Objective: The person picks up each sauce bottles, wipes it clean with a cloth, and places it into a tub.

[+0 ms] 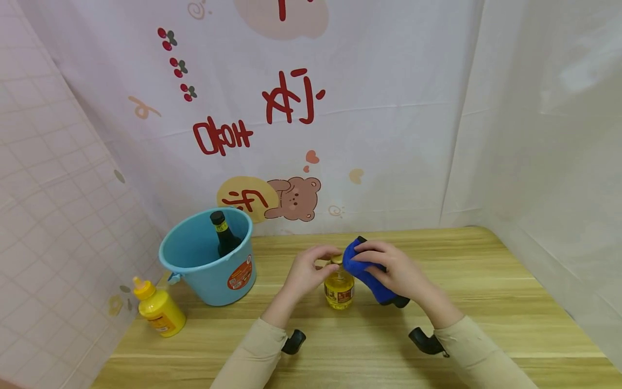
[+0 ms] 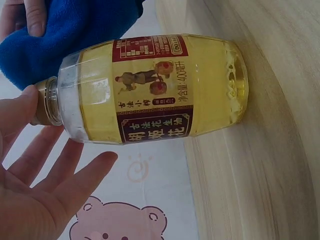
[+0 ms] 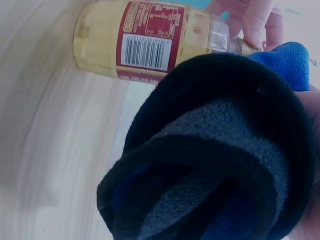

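Note:
A small bottle of golden cooking oil [image 1: 339,295] stands upright on the wooden table, its red and dark label facing the left wrist camera. My left hand [image 1: 305,271] pinches it at the gold cap [image 2: 46,102] between thumb and fingers. In my right hand [image 1: 400,271] is a blue cloth [image 1: 371,280] with a dark edging, gripped in a bunch. One end of the cloth is right at the bottle's neck; the rest hangs down beside the bottle. Its folded dark edge [image 3: 215,65] fills much of the right wrist view and covers part of the bottle.
A light blue bucket [image 1: 214,283] stands at the left, with a dark bottle [image 1: 226,237] leaning inside it. In front of the bucket is a yellow squeeze bottle [image 1: 162,312]. A printed white curtain [image 1: 389,108] hangs behind the table [image 1: 486,302].

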The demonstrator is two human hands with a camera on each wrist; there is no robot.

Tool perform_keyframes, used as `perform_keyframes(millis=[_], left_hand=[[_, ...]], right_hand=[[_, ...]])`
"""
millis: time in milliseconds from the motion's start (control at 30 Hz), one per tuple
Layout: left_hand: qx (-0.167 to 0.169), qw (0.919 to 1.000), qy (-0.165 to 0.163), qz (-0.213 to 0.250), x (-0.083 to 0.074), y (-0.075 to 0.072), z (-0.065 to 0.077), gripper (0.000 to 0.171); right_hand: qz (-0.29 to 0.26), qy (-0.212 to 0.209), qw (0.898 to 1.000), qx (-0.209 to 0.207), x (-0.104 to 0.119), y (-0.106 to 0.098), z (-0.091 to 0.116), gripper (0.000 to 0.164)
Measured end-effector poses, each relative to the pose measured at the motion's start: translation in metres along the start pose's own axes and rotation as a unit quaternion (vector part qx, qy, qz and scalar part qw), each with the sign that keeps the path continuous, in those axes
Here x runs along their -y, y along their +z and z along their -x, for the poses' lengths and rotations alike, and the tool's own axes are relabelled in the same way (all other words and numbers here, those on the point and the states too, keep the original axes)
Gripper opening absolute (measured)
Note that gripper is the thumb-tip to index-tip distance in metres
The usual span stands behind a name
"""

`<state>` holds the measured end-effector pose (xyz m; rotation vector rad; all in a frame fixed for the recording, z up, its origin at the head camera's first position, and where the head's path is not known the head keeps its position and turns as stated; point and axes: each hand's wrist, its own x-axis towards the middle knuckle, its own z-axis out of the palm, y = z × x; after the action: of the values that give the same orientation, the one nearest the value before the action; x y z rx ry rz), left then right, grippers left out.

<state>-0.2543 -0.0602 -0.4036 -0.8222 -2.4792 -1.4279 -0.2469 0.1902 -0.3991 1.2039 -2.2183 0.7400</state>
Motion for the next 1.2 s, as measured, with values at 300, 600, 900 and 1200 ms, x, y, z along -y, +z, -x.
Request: perform_keyframes(millis=[300, 600, 900, 1200], left_hand=[[-0.013, 0.9995, 0.017, -0.022, 0.002, 0.003, 0.0, 0.024], [-0.013, 0.9996, 0.005, -0.026, 0.001, 0.004, 0.001, 0.023], [-0.011, 0.9995, -0.002, -0.029, 0.0, 0.002, 0.001, 0.024], [-0.009, 0.9995, 0.006, -0.03, -0.001, 0.002, 0.001, 0.025]], right_hand=[[0.012, -0.005, 1.0, 0.026, 0.003, 0.004, -0.004, 0.036], [0.041, -0.005, 0.997, 0.066, 0.009, 0.005, -0.003, 0.032], [0.102, -0.006, 0.989, 0.104, 0.013, 0.002, -0.009, 0.029], [0.066, -0.005, 0.992, 0.104, 0.008, 0.003, 0.003, 0.034]])
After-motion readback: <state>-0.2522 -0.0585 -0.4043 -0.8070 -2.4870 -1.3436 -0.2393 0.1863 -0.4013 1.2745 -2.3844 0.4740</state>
